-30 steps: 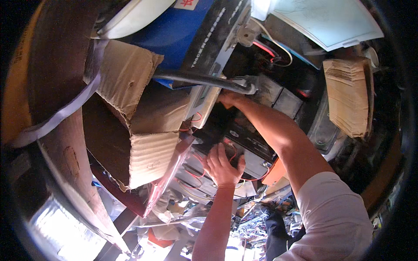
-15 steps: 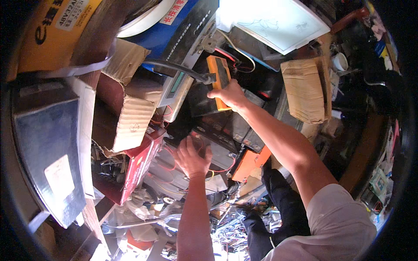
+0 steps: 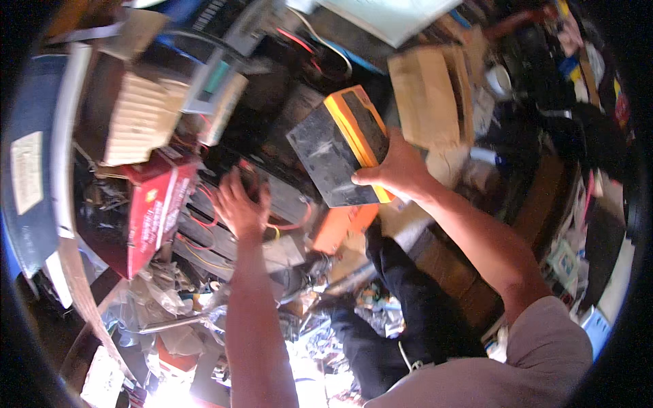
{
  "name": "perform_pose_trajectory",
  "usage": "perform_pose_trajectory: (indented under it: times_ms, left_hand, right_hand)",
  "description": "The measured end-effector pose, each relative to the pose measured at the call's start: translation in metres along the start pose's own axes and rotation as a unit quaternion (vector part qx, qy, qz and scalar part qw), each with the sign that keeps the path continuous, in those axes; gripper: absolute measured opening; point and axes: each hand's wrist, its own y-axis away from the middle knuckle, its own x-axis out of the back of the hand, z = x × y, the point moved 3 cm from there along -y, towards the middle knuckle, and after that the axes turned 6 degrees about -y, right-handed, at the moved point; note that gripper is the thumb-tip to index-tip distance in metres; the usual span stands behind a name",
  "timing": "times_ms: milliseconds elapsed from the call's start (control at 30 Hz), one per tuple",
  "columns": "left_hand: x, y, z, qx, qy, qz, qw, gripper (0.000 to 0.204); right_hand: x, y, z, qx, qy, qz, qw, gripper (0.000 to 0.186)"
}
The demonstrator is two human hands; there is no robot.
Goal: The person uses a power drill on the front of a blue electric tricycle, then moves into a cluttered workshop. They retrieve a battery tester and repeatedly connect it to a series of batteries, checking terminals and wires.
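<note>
1. Right hand (image 3: 400, 170): fingers & thumb clamped on the lower right corner of a dark grey rectangular box w/ orange-yellow side panel (image 3: 343, 146); box lifted, tilted, clear of the heap below.
2. Left hand (image 3: 238, 202): fingers spread, palm pressed against black flat-topped units (image 3: 282, 194) just in front of it; grips nothing. Red-orange wires (image 3: 204, 219) loop just beside it.
3. Hands well apart; box sits up & to the right of left hand.
4. Left of left hand: red cardboard carton (image 3: 155, 207), tilted, near the wrist.
5. Up & left of left hand: tan corrugated block w/ ribbed face (image 3: 139, 126).
6. Below the box, between the two forearms: orange plastic casing (image 3: 343, 228).
7. Above right hand: worn tan cardboard box (image 3: 432, 95), just behind the lifted box.
8. Beneath the forearms: person's dark trouser legs (image 3: 408, 313) amid crumpled plastic & paper litter (image 3: 170, 306); detail there too blurred to tell.
</note>
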Motion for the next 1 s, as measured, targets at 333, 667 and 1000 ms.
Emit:
perform_pose_trajectory:
  times_ms: [333,667,1000]
  left_hand:
    - [0.070,0.153,0.050,0.236,0.366,-0.116,0.893,0.061]
    - [0.164,0.459,0.118,0.641,0.692,-0.240,0.233,0.075]
    - [0.253,0.628,0.067,0.651,0.721,0.116,0.207,0.070]
  right_hand:
    - [-0.003,0.217,0.107,-0.051,0.015,-0.076,0.996,0.080]
    - [-0.122,0.354,0.165,0.053,0.129,-0.275,0.951,0.069]
    - [-0.242,0.513,0.091,0.379,0.240,-0.393,0.803,0.064]
